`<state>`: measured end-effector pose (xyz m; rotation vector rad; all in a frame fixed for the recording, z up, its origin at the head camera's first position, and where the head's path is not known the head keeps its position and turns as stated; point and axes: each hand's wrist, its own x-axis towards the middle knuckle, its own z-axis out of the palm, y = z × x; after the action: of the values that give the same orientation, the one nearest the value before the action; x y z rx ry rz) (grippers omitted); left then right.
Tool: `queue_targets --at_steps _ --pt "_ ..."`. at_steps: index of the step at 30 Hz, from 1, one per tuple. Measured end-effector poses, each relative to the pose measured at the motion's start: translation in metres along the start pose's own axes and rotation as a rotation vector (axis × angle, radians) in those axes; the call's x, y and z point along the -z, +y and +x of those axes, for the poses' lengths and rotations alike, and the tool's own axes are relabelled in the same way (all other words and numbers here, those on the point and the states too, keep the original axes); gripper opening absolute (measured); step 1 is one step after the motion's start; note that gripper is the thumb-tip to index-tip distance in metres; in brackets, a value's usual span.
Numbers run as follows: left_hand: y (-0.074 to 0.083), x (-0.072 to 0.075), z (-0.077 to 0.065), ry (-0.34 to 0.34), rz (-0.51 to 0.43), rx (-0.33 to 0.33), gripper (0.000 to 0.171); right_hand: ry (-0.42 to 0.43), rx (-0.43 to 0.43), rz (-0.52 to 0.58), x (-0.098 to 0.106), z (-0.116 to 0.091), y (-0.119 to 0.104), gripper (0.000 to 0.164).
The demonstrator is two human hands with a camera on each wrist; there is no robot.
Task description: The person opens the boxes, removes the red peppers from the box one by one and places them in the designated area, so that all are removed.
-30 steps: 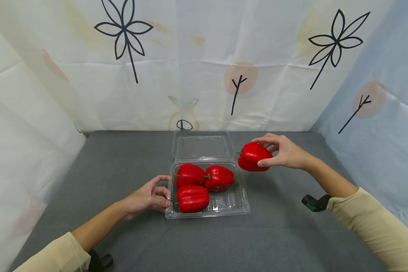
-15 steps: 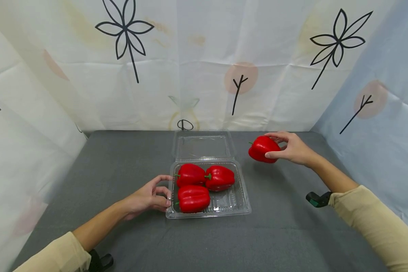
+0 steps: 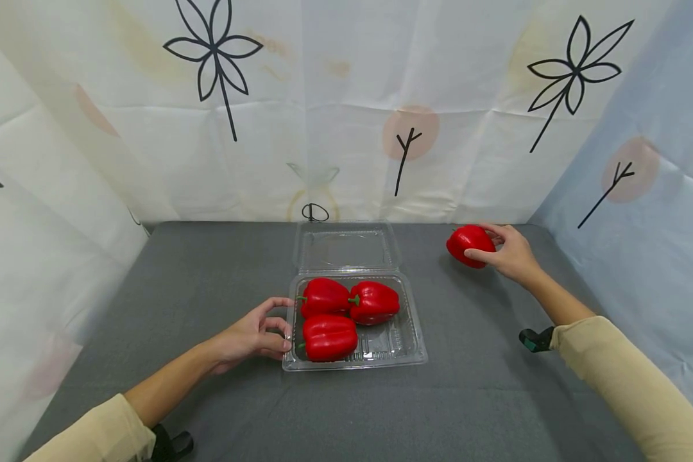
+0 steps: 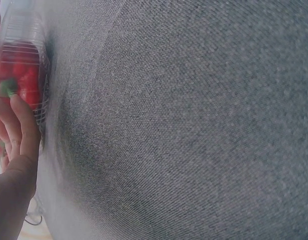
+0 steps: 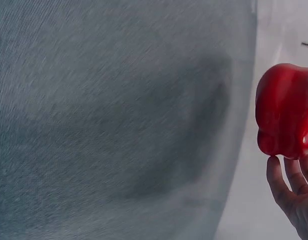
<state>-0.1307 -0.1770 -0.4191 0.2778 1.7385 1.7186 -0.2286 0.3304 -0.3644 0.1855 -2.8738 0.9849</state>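
My right hand (image 3: 511,256) holds a red bell pepper (image 3: 469,244) at the back right, thumb on the near side and fingers on the far side. In the right wrist view the pepper (image 5: 284,110) is held above the grey surface, its shadow apart from it. My left hand (image 3: 260,337) rests its spread fingertips and thumb against the left rim of a clear plastic clamshell container (image 3: 389,346). Three red bell peppers lie in it: one back left (image 3: 325,297), one back right (image 3: 375,303), one front left (image 3: 330,338). The left wrist view shows the fingers (image 4: 28,125) along its side.
The container's hinged lid (image 3: 346,250) lies folded back, away from me. A grey cloth (image 3: 219,269) covers the table. White fabric walls (image 3: 346,128) with plant drawings stand at the back and sides.
My right hand has carried its pepper from beside the container to the right and back, farther from it. The left hand, the container and its three peppers have stayed in place.
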Motion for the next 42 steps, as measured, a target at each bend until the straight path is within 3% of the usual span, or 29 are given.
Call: queue_targets --at_steps 5,16,28,32,36,39,42 --pt "-0.001 0.001 0.001 -0.006 0.002 -0.007 0.075 0.031 -0.071 -0.016 -0.004 -0.002 0.016 0.072" --pt "-0.001 0.001 0.002 0.0 -0.006 0.0 0.075 0.141 -0.134 -0.048 -0.017 -0.005 0.042 0.072" --pt "0.0 0.001 0.0 0.004 -0.006 0.01 0.075 0.107 -0.17 -0.073 -0.017 -0.004 0.052 0.074" --pt "0.0 0.0 0.0 0.002 -0.003 0.004 0.075 0.102 -0.215 -0.1 -0.016 -0.006 0.051 0.082" --pt "0.001 0.0 0.0 0.006 -0.002 0.01 0.075 0.177 -0.238 -0.132 -0.019 -0.009 0.04 0.092" --pt "0.001 0.0 0.001 0.009 0.001 0.014 0.076 0.225 -0.185 -0.127 -0.023 -0.011 0.024 0.094" --pt "0.001 0.0 0.002 0.011 -0.001 0.018 0.076 0.216 -0.092 -0.108 -0.028 -0.011 0.007 0.093"
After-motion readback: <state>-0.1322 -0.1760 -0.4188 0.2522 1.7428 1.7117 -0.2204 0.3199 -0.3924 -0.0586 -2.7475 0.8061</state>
